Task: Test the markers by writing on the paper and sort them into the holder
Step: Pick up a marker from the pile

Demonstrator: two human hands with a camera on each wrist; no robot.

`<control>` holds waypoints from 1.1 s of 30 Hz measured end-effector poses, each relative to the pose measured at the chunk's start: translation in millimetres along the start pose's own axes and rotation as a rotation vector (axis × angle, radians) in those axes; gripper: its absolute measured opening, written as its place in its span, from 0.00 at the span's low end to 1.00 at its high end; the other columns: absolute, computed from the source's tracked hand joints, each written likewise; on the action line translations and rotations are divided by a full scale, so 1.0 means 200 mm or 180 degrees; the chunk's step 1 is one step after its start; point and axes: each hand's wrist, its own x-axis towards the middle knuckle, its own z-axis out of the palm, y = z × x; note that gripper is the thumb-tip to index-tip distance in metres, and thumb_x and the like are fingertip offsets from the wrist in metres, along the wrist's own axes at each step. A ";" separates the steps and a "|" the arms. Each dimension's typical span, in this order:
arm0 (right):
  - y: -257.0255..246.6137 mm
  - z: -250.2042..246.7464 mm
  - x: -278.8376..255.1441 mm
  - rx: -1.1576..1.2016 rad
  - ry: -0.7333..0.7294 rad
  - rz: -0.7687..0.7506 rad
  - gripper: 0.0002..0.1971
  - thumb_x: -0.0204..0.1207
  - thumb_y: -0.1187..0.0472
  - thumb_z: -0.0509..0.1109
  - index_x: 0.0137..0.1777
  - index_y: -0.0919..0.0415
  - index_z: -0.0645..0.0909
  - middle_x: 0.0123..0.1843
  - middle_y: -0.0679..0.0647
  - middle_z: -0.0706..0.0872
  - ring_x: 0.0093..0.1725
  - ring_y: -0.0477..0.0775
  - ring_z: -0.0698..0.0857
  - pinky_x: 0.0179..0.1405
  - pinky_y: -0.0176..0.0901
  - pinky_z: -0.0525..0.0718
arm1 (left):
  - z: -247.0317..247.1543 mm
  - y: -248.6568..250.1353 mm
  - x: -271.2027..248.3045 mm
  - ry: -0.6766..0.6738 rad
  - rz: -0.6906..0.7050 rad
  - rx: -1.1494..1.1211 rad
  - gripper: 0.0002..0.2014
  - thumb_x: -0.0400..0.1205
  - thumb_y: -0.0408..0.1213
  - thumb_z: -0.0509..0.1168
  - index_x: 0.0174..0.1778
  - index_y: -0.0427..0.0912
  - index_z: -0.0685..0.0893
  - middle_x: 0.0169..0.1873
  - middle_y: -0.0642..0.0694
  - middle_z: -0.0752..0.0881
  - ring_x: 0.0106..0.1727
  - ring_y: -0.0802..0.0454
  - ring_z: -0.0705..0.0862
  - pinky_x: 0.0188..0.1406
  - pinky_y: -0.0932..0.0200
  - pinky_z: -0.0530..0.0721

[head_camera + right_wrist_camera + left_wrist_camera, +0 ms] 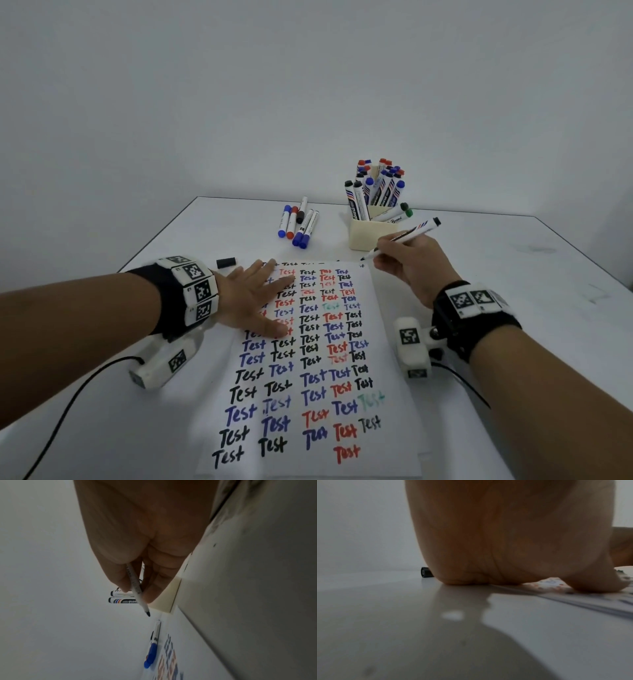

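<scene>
Left hand: your left hand (251, 298) lies flat on the upper left part of the paper (310, 383), fingers straight and spread, gripping nothing; in the left wrist view the palm (505, 540) presses down at the sheet's edge.
Cap: a loose black cap (226, 263) lies on the counter (513, 274) just beyond your left hand, off the paper's far left corner.
Paper: the sheet lies in the middle of the counter, running from the near edge toward the far side, covered with rows of the word "Test" in black, blue, red and faint green.
Loose markers: a small group of capped markers (298, 224) lies on the counter beyond the paper, toward the far edge, with blue, red and black caps.
Holder: the cream holder (368, 234) stands near the far edge, right of the loose group and beyond the paper's far right corner, packed with upright markers; two green-capped ones lean out over its right side.
Right hand: your right hand (416, 270) pinches an uncapped black marker (404, 237) in a writing grip, thumb and fingers curled round the barrel.
Marker tip: the tip (148, 614) points down at the paper's far right corner; whether it touches the sheet you cannot tell.
</scene>
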 end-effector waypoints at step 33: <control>0.15 0.01 0.09 -0.1269 0.0083 -0.0340 0.03 0.77 0.66 0.77 0.42 0.62 0.86 0.37 0.64 0.92 0.34 0.51 0.87 0.43 0.46 0.87 | -0.09 0.06 -0.10 -0.0419 -0.0039 -0.0227 0.58 0.70 0.79 0.57 0.83 0.63 0.25 0.82 0.49 0.22 0.84 0.46 0.24 0.82 0.43 0.33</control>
